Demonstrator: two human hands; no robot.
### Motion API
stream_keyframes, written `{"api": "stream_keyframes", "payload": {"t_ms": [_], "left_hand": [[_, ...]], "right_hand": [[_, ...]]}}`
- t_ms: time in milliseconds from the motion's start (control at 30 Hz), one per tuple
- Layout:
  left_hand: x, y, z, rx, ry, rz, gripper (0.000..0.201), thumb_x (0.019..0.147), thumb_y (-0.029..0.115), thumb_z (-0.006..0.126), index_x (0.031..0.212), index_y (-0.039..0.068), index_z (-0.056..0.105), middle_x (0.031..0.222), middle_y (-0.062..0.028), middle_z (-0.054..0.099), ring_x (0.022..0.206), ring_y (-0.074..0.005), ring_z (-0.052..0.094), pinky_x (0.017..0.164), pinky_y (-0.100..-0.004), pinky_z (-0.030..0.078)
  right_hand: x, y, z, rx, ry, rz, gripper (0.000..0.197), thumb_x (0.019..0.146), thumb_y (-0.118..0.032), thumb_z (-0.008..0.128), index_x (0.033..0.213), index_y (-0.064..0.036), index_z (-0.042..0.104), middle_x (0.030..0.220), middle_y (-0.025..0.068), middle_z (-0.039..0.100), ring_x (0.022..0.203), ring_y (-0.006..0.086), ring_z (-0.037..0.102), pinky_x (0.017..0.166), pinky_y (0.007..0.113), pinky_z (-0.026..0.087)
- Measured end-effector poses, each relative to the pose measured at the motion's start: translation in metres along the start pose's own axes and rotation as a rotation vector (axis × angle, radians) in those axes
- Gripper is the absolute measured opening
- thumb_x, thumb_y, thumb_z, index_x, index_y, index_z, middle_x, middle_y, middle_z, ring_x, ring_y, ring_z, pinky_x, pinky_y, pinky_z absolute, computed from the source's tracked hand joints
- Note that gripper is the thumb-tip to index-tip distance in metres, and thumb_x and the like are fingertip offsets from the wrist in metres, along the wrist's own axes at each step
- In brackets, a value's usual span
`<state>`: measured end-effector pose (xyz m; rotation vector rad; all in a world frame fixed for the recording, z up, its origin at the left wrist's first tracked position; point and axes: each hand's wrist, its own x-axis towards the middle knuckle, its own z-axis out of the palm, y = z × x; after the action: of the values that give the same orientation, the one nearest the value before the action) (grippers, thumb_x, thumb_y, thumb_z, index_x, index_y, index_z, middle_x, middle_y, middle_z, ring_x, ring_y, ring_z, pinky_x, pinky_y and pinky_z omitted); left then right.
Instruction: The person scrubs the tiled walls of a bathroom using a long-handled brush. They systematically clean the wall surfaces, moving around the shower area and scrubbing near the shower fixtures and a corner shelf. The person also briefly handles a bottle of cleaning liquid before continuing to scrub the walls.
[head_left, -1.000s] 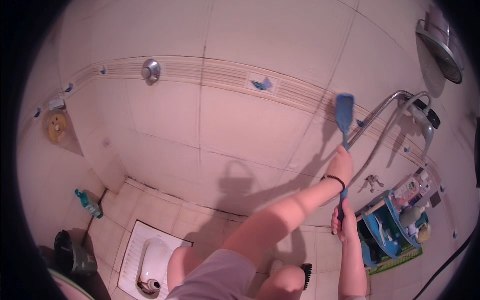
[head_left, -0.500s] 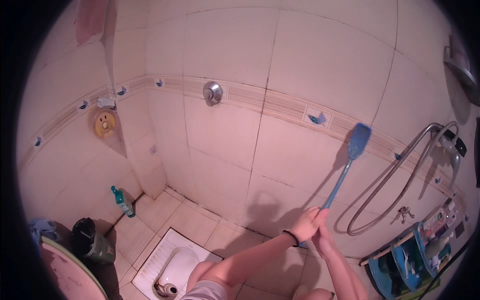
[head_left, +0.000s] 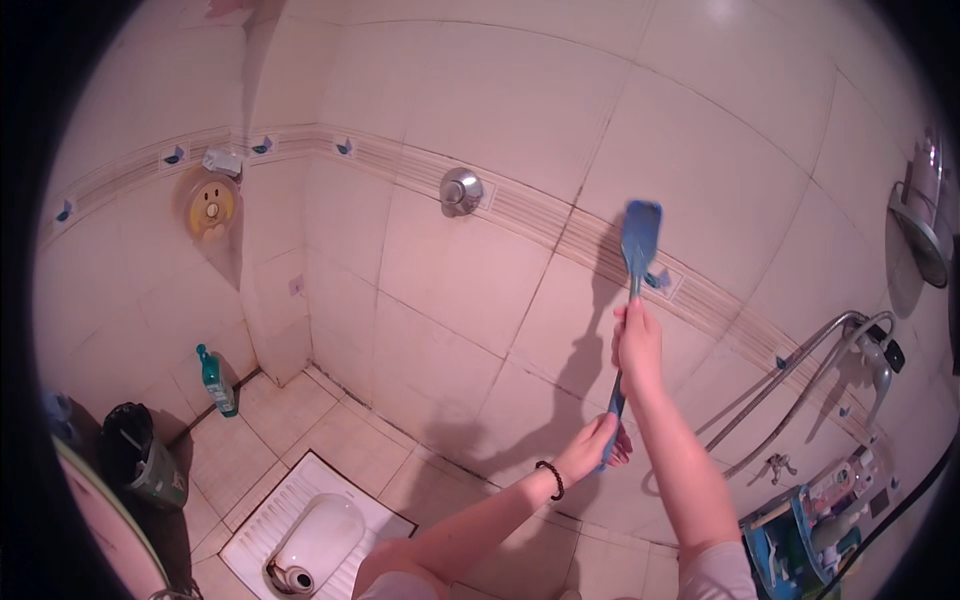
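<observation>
- Blue long-handled brush held up against the tiled wall, head up, just below and right of the round metal flush button, on the patterned border strip.
- Right hand wrapped tight around the brush handle just under the head, grip fully closed on it.
- Left hand closed around the lower end of the same handle, below the right hand; black bead bracelet on that wrist.
- Brush handle slightly tilted, running down-left from head to left hand.
- Shadow of arms and brush cast on the wall, left of the brush.
- Squat toilet set in the floor, far below-left of the brush.
- Green bottle standing in the floor corner, left of the toilet; dark bin near it.
- Yellow round wall fixture well left of the flush button.
- Metal shower hoses and a blue basket of bottles right of the brush, lower down.
</observation>
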<state>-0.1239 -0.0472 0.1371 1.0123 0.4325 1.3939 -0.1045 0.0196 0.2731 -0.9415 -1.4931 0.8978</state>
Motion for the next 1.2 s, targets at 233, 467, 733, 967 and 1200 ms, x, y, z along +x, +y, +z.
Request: {"api": "stream_keyframes", "payload": {"t_ms": [233,467,733,967,1200], "left_hand": [[0.06,0.073,0.013,-0.012,0.143,0.2,0.047,0.088,0.045,0.031,0.075,0.003,0.047,0.057,-0.0025,0.046,0.045,-0.0114,0.045,0.045,-0.0257,0.043],[0.0,-0.051,-0.098,0.029,0.497,-0.19,0.046,0.085,0.05,0.034,0.061,0.012,0.039,0.045,0.0029,0.035,0.034,-0.0081,0.032,0.033,-0.0217,0.028],[-0.071,-0.099,-0.138,0.424,0.448,-0.216,0.059,0.086,0.05,0.027,0.048,0.007,0.041,0.039,-0.0041,0.043,0.035,-0.0141,0.044,0.036,-0.0287,0.036],[0.062,0.048,-0.094,0.275,0.625,0.273,0.055,0.088,0.044,0.032,0.055,0.002,0.044,0.042,0.0008,0.035,0.039,-0.0099,0.033,0.038,-0.0276,0.027],[-0.065,-0.071,-0.166,0.831,0.567,-0.164,0.052,0.079,0.051,0.045,0.068,0.001,0.054,0.058,-0.0141,0.053,0.058,-0.0256,0.054,0.054,-0.0378,0.04]], "right_hand": [[0.084,-0.077,0.057,-0.335,0.079,-0.309,0.043,0.088,-0.03,0.034,0.071,0.0058,0.05,0.059,0.0189,0.052,0.054,0.0286,0.051,0.054,0.038,0.039],[0.013,0.109,0.102,-0.453,0.058,-0.242,0.04,0.088,-0.027,0.033,0.072,0.006,0.05,0.067,0.0281,0.051,0.066,0.0432,0.052,0.057,0.046,0.04],[-0.047,0.188,0.124,-0.343,-0.047,-0.029,0.042,0.089,-0.032,0.033,0.072,0.002,0.05,0.061,0.019,0.05,0.057,0.0279,0.052,0.054,0.041,0.041],[0.074,-0.006,0.155,-0.306,-0.086,-0.412,0.048,0.088,-0.032,0.033,0.068,0.0055,0.055,0.064,0.0278,0.052,0.068,0.0429,0.053,0.058,0.046,0.041],[-0.031,0.175,0.122,-0.062,0.109,-0.166,0.038,0.089,-0.032,0.031,0.074,-0.0009,0.045,0.052,0.0087,0.044,0.047,0.022,0.046,0.048,0.034,0.038]]}}
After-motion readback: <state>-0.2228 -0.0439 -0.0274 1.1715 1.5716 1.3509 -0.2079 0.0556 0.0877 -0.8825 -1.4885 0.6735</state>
